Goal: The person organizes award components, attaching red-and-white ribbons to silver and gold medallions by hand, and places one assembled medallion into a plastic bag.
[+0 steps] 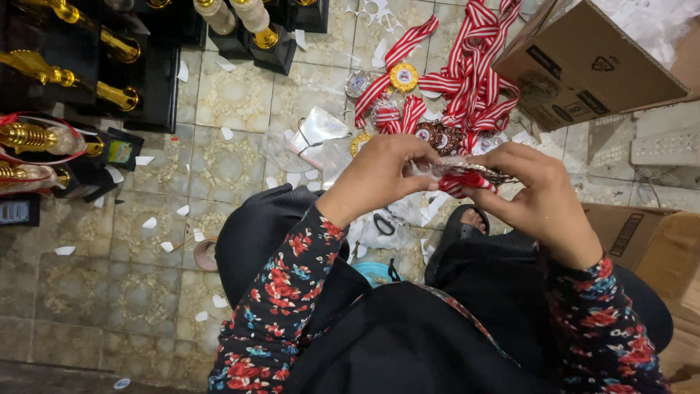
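A medal in a clear plastic wrapper (458,172), its red-and-white ribbon folded up against it, is held above the lap, between the knees and the tiled floor (219,168). It is gripped from both sides: the left hand (379,179) is closed on the wrapper's left edge with fingertips pinched, and the right hand (536,191) is curled under and around the right end, where the ribbon bulges out.

The film looks thin and slippery, so a hard pull could probably tear it unevenly, or the medal could slide out and drop onto the tiles. The folded ribbon could also be caught in the pinch and creased.

Just beyond the hands, a heap of medals with striped ribbons (452,87) is spread on the floor; a dropped piece could be lost among them. Scissors (384,223) are lying near the sandalled foot (470,219). Gold trophies (58,80) are lined up far left, and a cardboard box (583,66) is seen far right.
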